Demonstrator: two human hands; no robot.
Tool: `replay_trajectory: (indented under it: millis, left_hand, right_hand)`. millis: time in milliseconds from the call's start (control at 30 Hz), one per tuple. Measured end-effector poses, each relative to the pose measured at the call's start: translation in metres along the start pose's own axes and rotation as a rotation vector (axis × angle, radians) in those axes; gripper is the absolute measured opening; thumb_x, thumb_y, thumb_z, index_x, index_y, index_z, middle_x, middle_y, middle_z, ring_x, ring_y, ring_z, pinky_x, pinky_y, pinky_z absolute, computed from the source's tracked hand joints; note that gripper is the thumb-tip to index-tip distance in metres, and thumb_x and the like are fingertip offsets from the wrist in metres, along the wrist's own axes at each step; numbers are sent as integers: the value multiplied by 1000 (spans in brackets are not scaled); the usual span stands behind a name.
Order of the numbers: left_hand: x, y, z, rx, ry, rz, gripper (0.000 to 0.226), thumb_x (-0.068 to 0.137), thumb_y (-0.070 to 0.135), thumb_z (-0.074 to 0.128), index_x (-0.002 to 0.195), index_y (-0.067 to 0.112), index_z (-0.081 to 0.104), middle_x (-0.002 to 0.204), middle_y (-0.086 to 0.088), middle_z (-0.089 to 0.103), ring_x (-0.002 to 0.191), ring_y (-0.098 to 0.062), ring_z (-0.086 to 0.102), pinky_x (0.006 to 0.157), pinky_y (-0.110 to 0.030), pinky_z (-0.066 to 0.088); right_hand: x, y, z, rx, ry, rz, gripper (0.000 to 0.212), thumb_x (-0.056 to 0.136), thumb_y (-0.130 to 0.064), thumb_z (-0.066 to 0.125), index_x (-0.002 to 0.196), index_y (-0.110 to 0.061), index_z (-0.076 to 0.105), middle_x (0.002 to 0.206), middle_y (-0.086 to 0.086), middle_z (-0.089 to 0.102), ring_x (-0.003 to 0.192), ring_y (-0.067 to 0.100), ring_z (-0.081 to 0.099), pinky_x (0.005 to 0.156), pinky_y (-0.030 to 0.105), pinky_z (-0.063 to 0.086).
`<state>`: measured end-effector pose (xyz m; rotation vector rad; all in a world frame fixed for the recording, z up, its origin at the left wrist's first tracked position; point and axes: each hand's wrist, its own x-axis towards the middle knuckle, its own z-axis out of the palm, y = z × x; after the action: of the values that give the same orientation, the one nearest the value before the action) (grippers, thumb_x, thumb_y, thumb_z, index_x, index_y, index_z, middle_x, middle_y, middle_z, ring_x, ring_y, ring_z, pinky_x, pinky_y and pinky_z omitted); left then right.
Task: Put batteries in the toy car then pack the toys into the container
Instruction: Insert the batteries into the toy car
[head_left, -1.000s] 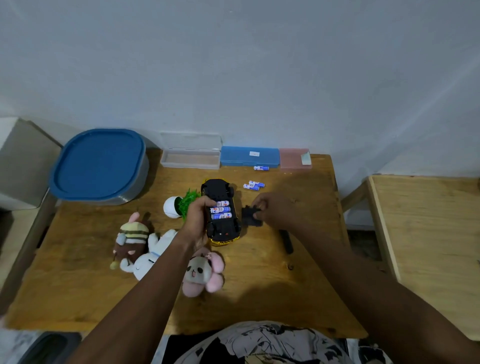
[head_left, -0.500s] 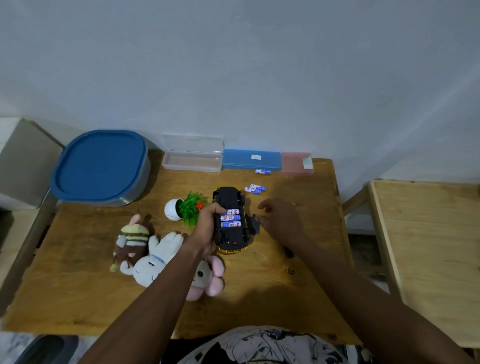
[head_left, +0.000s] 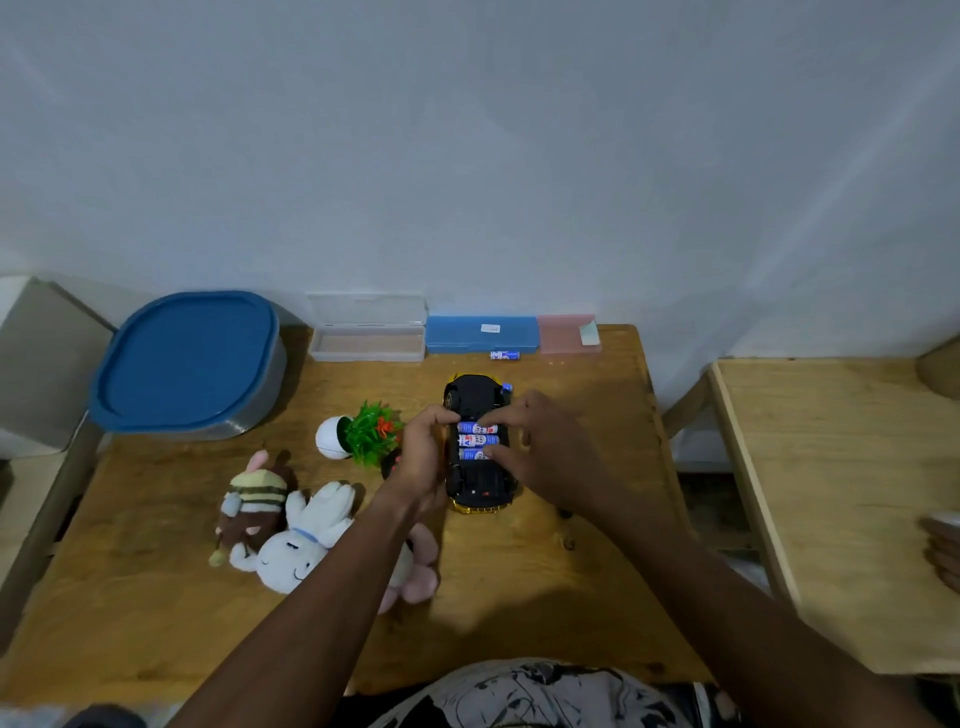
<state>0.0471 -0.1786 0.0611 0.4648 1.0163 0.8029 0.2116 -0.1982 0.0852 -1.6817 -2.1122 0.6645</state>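
Left hand (head_left: 423, 452) grips the upturned toy car (head_left: 475, 397); right hand (head_left: 550, 447) presses its three blue batteries (head_left: 471, 440).

The toy car (head_left: 475, 491) has a black underside and a yellow rim. Its batteries (head_left: 475, 440) are blue and white. The container (head_left: 260, 395) is grey under a blue lid (head_left: 187, 358). The bee plush (head_left: 254, 499) is brown with yellow stripes, the rabbit plush (head_left: 306, 540) white with a blue collar, and the third plush (head_left: 423, 577) pink.
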Motion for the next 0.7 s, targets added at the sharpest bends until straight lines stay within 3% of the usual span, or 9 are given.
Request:
replay_trajectory:
  millis: [133, 233, 333, 600, 700]
  left_hand:
    - [-4, 1, 1, -37, -21, 27, 51, 93, 27, 26, 111, 1, 67, 89, -16, 72, 75, -28, 69, 63, -33, 58]
    - [-5, 2, 2, -72, -50, 74, 52, 94, 27, 26, 116, 0, 66, 96, -19, 71, 84, -29, 69, 69, -36, 60]
    - [-7, 3, 5, -70, -53, 84, 51, 96, 27, 24, 114, 2, 65, 92, -16, 72, 80, -27, 70, 65, -34, 59]
    - [-9, 0, 14, -1, -33, 182, 48, 92, 22, 30, 115, -1, 65, 100, -17, 74, 89, -27, 71, 75, -35, 59]
    - [-9, -1, 16, 27, 12, 267, 53, 78, 26, 47, 121, -3, 61, 107, -20, 69, 98, -30, 66, 81, -37, 57]
  right_hand:
    - [-2, -5, -8, -10, 80, 32, 32, 82, -39, 72, 111, -28, 70, 99, -5, 53, 82, 5, 47, 68, 23, 42]
    - [-5, -11, -11, -40, 107, 51, 35, 85, -37, 70, 117, -23, 69, 104, -1, 58, 86, 6, 49, 72, 24, 47]
    - [-7, -16, -14, -29, 138, 66, 38, 86, -35, 70, 120, -19, 68, 107, 3, 61, 91, 10, 54, 74, 28, 52]
    - [-5, -20, -4, 251, 210, 244, 36, 80, -31, 77, 113, -18, 72, 105, -1, 68, 86, 5, 59, 67, 18, 47]
    - [-3, -22, -2, 445, 201, 356, 31, 79, -28, 77, 108, -20, 74, 95, -3, 73, 84, 9, 68, 74, 33, 59]
